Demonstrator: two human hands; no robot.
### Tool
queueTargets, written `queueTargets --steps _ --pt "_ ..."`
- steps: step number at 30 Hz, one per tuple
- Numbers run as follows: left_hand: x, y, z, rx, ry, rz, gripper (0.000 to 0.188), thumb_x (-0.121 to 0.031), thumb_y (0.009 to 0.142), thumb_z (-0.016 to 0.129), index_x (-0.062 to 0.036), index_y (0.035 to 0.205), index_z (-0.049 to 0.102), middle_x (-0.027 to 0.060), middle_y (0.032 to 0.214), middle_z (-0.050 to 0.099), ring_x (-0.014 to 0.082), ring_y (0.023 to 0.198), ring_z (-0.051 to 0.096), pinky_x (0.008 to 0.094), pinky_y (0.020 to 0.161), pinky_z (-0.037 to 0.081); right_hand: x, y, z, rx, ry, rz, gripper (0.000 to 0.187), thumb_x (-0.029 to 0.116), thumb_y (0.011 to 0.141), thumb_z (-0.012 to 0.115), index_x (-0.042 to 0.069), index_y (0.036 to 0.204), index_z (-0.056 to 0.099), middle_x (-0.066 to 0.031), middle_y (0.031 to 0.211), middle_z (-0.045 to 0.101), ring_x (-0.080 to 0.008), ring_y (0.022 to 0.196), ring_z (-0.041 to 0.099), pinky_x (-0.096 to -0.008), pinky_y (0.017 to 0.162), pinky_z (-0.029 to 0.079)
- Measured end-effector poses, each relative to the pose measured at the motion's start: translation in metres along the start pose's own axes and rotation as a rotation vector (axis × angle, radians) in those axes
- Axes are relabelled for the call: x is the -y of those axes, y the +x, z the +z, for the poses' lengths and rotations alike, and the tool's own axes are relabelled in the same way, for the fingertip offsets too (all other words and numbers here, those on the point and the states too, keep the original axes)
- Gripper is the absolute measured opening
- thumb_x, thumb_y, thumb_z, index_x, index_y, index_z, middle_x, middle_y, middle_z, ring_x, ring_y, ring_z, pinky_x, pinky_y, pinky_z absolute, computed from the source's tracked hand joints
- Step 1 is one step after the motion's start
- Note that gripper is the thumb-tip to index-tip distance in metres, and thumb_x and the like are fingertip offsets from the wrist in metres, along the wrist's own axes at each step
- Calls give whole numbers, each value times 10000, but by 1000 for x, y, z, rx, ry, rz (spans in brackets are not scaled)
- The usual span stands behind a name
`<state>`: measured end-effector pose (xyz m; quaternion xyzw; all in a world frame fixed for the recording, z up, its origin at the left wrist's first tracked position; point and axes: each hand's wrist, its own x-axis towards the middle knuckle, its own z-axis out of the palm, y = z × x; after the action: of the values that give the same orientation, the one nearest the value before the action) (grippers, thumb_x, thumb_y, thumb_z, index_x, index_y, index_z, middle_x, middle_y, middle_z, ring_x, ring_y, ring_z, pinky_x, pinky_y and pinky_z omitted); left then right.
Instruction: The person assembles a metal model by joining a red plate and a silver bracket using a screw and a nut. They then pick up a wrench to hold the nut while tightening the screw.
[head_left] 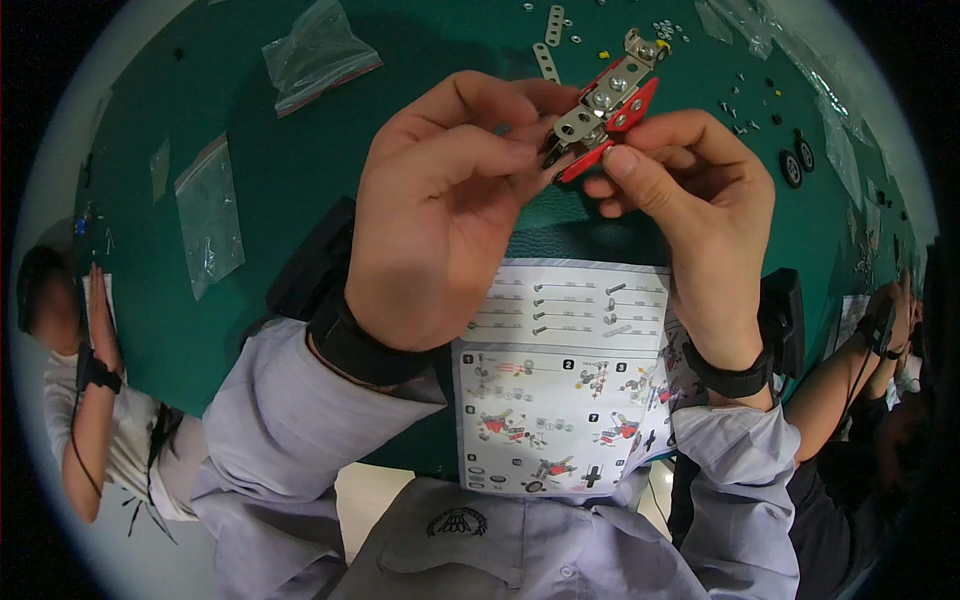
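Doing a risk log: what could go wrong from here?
The red-and-metal model, held in the left hand and right hand, could slip.
Loose small metal pieces near its far end might get knocked astray.
The black wheels beside the right hand could roll if bumped.

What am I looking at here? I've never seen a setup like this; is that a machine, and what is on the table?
No machine here: these are a person's own bare hands. The single picture comes from a wide camera worn on the head, looking down, so straight edges bend near its rim and the forearms enter from below.

The left hand and right hand together hold a red-and-silver piece with their fingers. On the green table lie clear bags, strips with holes, tiny metal parts and two black wheels. A printed sheet with diagrams sits between the forearms. Other people show at the edges.
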<state>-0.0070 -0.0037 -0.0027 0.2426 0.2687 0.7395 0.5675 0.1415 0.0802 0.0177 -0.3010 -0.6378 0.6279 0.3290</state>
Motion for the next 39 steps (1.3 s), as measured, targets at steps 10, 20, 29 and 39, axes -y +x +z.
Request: queueTargets --steps 10,20,29,39 --pt "-1 2 8 52 405 144 324 64 726 505 14 1046 490 180 1185 509 285 1136 515 394 989 388 -3 4 -10 4 164 -2 99 17 822 628 -1 898 569 -95 812 648 -133 704 618 -231 650 483" --pt "-24 9 1 411 1306 643 482 146 645 537 59 1119 551 190 1146 551 278 1086 552 352 887 456 6 10 -31 186 339 177 93 40 804 627 24 882 579 -56 754 626 -114 657 603 -213 615 471" --pt "-27 14 8 564 1631 967 435 46 509 734 -28 933 665 138 990 643 368 1035 581 415 869 474 18 6 -30 337 280 295 107 18 748 669 13 812 584 -73 751 623 -121 602 591 -215 564 467" --pt "-20 9 8 699 1494 943 391 38 580 741 19 952 624 159 913 648 313 927 636 389 781 514 27 8 -34 403 278 468 145 -5 726 672 2 792 543 -93 722 618 -111 563 583 -200 504 474"
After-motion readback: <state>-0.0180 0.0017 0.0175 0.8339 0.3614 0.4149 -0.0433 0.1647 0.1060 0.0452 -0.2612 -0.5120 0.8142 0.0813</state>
